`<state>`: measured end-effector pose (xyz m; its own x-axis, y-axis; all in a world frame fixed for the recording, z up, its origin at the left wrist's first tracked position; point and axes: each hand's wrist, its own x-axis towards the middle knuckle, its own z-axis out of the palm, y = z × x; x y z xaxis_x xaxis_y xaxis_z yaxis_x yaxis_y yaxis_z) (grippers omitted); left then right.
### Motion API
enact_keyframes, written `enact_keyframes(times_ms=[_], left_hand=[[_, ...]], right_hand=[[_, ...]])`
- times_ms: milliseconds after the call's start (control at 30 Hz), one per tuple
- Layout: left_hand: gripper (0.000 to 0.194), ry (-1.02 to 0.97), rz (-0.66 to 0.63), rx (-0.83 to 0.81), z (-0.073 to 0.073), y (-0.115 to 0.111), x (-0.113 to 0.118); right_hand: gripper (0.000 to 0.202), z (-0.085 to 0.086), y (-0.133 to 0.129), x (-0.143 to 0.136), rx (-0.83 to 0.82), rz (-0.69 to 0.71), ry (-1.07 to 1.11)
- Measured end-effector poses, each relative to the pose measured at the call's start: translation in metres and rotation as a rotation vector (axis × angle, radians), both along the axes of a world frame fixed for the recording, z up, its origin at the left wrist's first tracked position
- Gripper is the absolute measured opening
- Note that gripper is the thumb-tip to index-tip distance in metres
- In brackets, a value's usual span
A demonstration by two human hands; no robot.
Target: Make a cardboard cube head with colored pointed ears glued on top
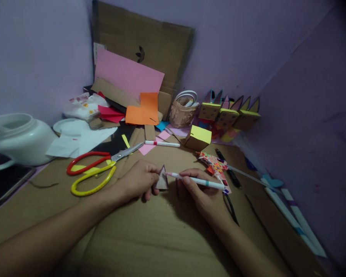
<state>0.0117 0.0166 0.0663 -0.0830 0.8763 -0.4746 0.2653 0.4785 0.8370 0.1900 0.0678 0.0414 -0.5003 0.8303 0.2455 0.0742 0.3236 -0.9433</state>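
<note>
The small triangle (162,181) sits between the hands, apex pointing away from the person, its long axis crossing that of the marker (203,181). The left hand (140,179) is nearer, fingers pinching the triangle's left side. The right hand (200,193) grips the marker between its fingers, tip at the triangle's right edge; whether they touch, I cannot tell.

Holding with the left hand (141,180) a small triangle (162,182) with dark edges. Gripping with the right hand (200,198) a white marker (203,182), and pointing its pink tip to the triangle, touching or almost, difficult to say. Having near the left hand scissors (113,159) with red and yellow handles, and, farther behind, a yellow-topped box (198,140), orange paper (148,105) and three box figures (226,118) with pointed ears.
</note>
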Motion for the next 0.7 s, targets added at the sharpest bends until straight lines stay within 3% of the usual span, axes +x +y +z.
enact_keyframes(times_ms=[133, 367, 500, 700], left_hand=[[0.021, 0.003, -0.005, 0.012, -0.0004, -0.001, 0.0003], [0.02, 0.01, -0.01, 0.008, -0.0029, -0.0013, -0.0017], [0.021, -0.006, -0.013, 0.007, -0.0035, -0.0005, -0.0017], [0.02, -0.015, 0.065, -0.028, 0.0006, -0.0012, 0.0014]], right_hand=[[0.01, 0.0029, 0.0, -0.0015, 0.086, -0.01, -0.035], [0.016, 0.0023, -0.003, -0.0002, -0.016, 0.016, -0.028], [0.012, 0.0003, -0.0011, -0.0006, 0.09, -0.001, -0.019], [0.016, 0.0092, -0.0033, -0.0003, 0.093, 0.055, -0.103]])
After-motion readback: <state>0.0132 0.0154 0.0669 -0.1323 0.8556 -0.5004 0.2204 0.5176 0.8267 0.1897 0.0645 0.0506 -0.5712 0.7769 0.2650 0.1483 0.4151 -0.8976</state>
